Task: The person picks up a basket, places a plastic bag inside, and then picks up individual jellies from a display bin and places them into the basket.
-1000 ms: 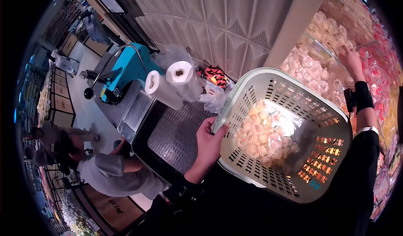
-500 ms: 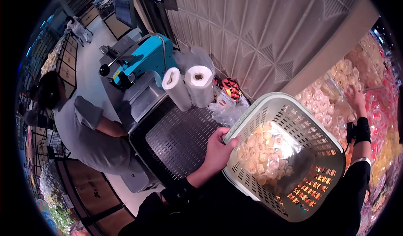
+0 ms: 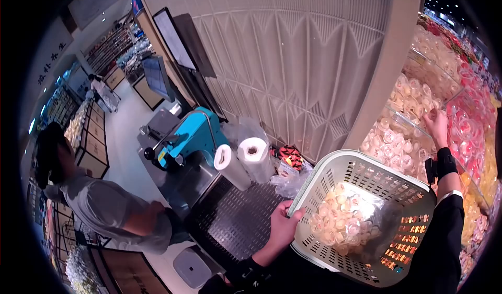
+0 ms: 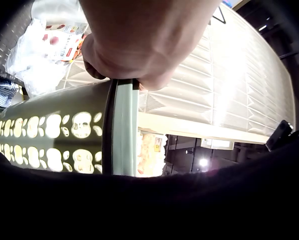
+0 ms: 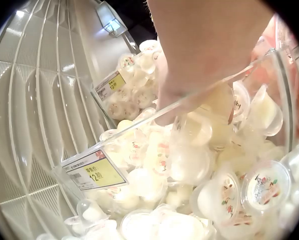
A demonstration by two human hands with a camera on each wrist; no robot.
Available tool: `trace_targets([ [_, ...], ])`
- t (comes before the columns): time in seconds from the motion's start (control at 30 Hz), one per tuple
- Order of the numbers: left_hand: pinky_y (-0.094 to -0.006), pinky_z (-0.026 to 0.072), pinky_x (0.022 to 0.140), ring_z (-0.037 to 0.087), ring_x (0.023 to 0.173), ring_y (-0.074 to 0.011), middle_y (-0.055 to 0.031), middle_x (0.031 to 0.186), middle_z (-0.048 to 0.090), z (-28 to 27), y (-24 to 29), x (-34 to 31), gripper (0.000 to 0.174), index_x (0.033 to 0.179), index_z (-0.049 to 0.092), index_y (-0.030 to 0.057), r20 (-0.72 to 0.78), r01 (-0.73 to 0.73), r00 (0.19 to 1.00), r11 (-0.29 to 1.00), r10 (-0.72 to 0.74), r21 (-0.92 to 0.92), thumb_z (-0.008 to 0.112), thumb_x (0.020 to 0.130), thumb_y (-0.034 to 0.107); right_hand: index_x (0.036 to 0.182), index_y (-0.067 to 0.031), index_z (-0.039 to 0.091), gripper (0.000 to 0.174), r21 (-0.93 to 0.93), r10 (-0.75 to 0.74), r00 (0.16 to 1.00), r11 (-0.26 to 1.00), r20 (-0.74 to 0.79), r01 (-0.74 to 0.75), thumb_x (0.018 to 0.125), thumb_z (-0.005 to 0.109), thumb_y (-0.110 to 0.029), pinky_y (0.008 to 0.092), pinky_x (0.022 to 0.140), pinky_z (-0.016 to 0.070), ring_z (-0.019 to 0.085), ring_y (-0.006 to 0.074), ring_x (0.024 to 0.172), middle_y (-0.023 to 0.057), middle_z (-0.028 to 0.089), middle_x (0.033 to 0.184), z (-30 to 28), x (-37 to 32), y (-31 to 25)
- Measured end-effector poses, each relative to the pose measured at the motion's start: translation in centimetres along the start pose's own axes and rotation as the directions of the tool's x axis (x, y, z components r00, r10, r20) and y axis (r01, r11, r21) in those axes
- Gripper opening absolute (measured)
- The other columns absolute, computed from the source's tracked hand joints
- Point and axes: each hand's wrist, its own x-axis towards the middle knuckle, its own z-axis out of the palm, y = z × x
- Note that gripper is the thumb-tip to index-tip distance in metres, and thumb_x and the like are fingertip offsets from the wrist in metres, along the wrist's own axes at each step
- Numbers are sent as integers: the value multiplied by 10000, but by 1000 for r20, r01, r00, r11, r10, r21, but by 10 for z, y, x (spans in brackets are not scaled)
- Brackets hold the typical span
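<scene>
My left hand (image 3: 283, 228) grips the rim of a pale green plastic basket (image 3: 361, 159) at its left side; the left wrist view shows that hand (image 4: 142, 47) curled over the rim (image 4: 124, 125). Small clear-lidded jelly cups (image 3: 340, 218) lie heaped inside the basket. Beyond its upper right, my right hand (image 3: 437, 125) reaches into a bin of similar cups (image 3: 413, 93). From the right wrist, that hand (image 5: 209, 50) is down among pale cups (image 5: 265, 187) by a clear divider (image 5: 284, 95); cups and glare hide its fingertips, so its hold is unclear.
Left of the basket are a dark perforated tray (image 3: 238, 221), two plastic bag rolls (image 3: 256, 160) and a teal machine (image 3: 196, 132). A person in grey (image 3: 107, 200) stands at the left. Price tags (image 5: 97, 172) mark the bins; a ribbed wall (image 3: 293, 59) rises behind.
The head view has swung, and the basket and counter appear lower in it. My left hand has kept its grip on the rim, my right hand remains at the bins. The person in grey has shifted posture.
</scene>
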Motion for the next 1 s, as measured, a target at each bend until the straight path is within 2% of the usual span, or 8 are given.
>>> trace_targets([
  [0.23,-244,483,712,581,784,-89,-61,910,632,-3,-7,1,255,1040,547,-38,-10,-32,999,999,31,-8,661,839,71,949,23,651,405,-38,-57,972,997,226,68,699,681,-295,388,737,522,671,319,807,202,680,855,6,12,9],
  [0.3,-243,482,712,580,785,-89,-59,906,632,-3,-9,0,244,1029,553,-36,22,-31,999,999,32,-35,662,839,70,936,20,663,392,67,112,951,988,288,-136,704,678,-295,392,697,529,669,328,725,192,678,781,-9,5,-12],
  [0.43,-236,478,706,577,769,-86,-54,891,631,-1,-4,0,237,1014,560,-33,-14,-34,999,999,34,-9,670,833,72,865,35,678,353,7,-32,991,999,-127,34,721,670,-288,394,699,528,668,337,721,207,671,767,-5,0,-7],
  [0.57,-235,476,706,578,773,-89,-64,908,635,-1,-7,1,246,1023,561,-34,-35,-54,998,999,54,2,673,829,68,895,37,683,369,42,6,969,999,-247,5,727,665,-291,383,744,523,671,331,785,231,669,822,-29,9,-20],
  [0.8,-225,469,696,574,762,-86,-68,900,634,1,-1,-1,196,979,567,-29,-44,-69,997,997,70,34,660,829,58,950,7,684,272,527,-66,993,850,102,2,786,643,-207,283,720,504,638,141,771,82,692,832,-109,12,-60],
  [0.87,-224,467,693,571,758,-84,-63,893,632,1,-2,-1,187,973,569,-27,-38,-62,997,998,63,28,656,830,55,929,-2,682,241,627,-303,890,778,341,25,778,631,-183,275,715,506,643,148,778,75,692,832,-132,-20,-97],
  [0.93,-225,462,686,561,750,-78,-49,873,624,-1,-4,0,174,968,569,-22,-79,-59,995,995,65,79,651,832,50,926,-11,677,236,633,-432,660,769,615,-86,751,625,-160,285,748,507,644,141,823,80,690,857,-153,-65,-141],
  [1.0,-225,461,688,558,749,-76,-43,866,620,0,-2,0,171,966,570,-20,-68,-58,996,995,63,81,651,831,48,936,-24,675,236,757,-677,492,651,547,55,751,645,-167,317,780,503,645,223,849,113,672,876,-134,-115,-158],
])
